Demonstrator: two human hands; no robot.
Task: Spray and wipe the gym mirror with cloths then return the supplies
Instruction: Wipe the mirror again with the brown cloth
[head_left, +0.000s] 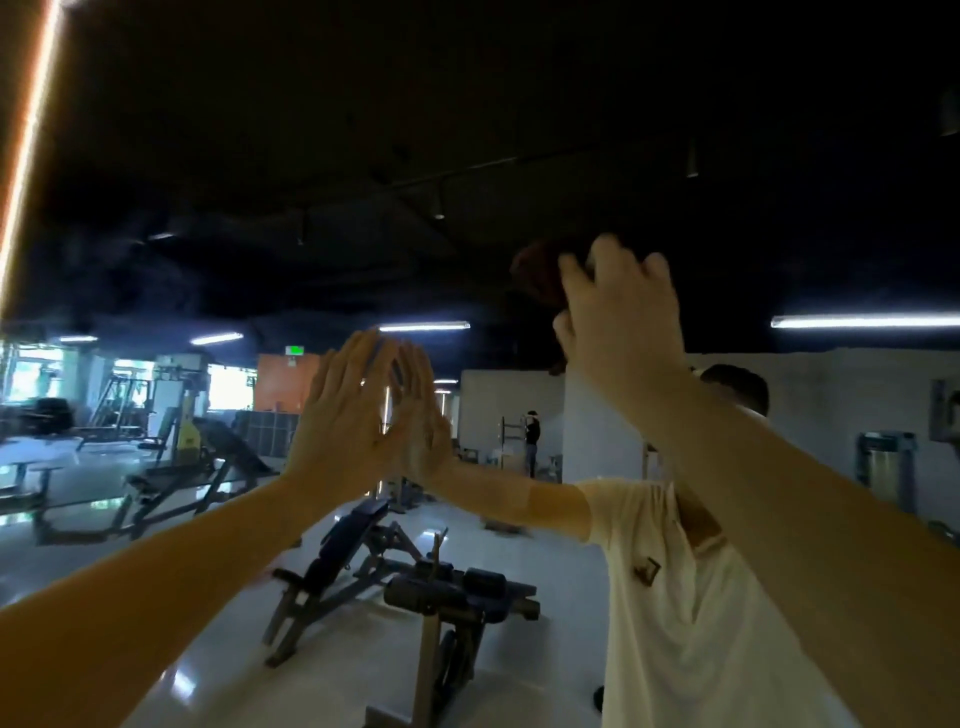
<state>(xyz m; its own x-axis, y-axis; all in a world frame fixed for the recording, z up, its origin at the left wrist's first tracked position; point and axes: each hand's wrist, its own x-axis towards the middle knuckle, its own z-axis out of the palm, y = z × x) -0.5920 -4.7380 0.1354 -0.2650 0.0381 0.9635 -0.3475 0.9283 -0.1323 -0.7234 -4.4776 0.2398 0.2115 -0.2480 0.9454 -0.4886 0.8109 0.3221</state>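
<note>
So from where I'm standing, the person is right up against the mirror (249, 197) with both arms raised. The right hand (618, 317) is the high one. Its fingers are curled round a bunched dark red cloth (537, 275) and hold it on the glass, above head height. The cloth sticks out past the fingertips, up and to the left of the palm, so it leads the hand on that side. It's a wad, so no real long axis to speak of.

The left hand (345, 410) is lower and off to the left, well apart from the cloth. Its fingers are straight and the palm is flat on the glass, meeting its own reflection (421, 421). It looks like it's bracing, not wiping. There's a bluish bit between the hand and the reflection, and I honestly can't tell if that's a second cloth.

My guess is we're mid-wipe on the upper part of the mirror. The right hand is the only one on the cloth, so the next stroke is its job. Since it's already reaching up high, that stroke probably goes sideways or down the glass. No spray bottle anywhere I can see, just the bench (363, 551) showing in the mirror
</note>
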